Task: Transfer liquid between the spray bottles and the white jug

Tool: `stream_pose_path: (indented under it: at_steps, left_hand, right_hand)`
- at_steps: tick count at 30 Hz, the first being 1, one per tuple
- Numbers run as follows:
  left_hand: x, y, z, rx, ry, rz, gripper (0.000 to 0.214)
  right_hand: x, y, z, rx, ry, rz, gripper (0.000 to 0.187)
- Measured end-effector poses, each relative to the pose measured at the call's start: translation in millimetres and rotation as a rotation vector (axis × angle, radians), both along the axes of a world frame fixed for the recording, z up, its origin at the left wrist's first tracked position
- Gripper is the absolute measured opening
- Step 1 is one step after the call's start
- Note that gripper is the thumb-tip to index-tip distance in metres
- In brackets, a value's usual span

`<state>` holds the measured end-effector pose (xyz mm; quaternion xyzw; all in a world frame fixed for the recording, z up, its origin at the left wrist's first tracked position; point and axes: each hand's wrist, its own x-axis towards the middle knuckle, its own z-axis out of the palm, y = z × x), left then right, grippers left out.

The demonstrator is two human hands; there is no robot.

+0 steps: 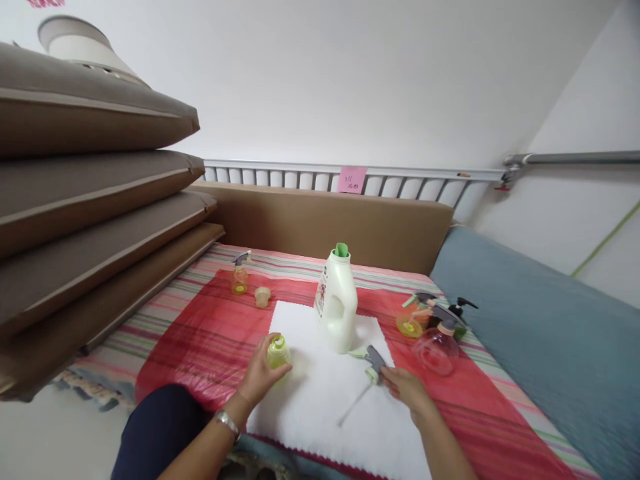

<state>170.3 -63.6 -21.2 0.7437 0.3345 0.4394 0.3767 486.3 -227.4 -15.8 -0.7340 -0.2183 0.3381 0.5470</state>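
Observation:
My left hand (261,375) is wrapped round a small yellow-green bottle (278,351) standing on a white towel (325,393). On the towel to the right lies a grey spray-pump head (374,363) with its long dip tube. My right hand (406,388) pinches that pump head. A large white detergent jug (337,300) with a green spout stands upright at the far edge of the towel, between my hands.
A red plastic sheet (200,340) covers a striped cloth. On it stand a small spray bottle (239,275) and a cap (262,297) at the far left, and several spray bottles (433,330) at the right. Brown cushions (90,220) are stacked left. A blue mattress (540,340) lies right.

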Motion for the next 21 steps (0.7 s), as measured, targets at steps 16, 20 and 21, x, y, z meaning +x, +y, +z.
stream_pose_path:
  at_steps: [16,20,21]
  left_hand:
    - [2.3,-9.2,4.9,0.058,0.069,-0.011,0.057]
    - [2.4,-8.8,4.2,0.077,0.069,-0.011,0.059]
    - [2.5,-8.4,4.1,0.08,0.07,-0.01,0.059]
  right_hand:
    - [-109.4,17.0,154.2,0.643,-0.133,0.011,0.028]
    - [-135.3,31.8,178.5,0.667,-0.239,0.133,0.022]
    - [-138.5,34.5,179.5,0.661,-0.246,0.154,0.022]
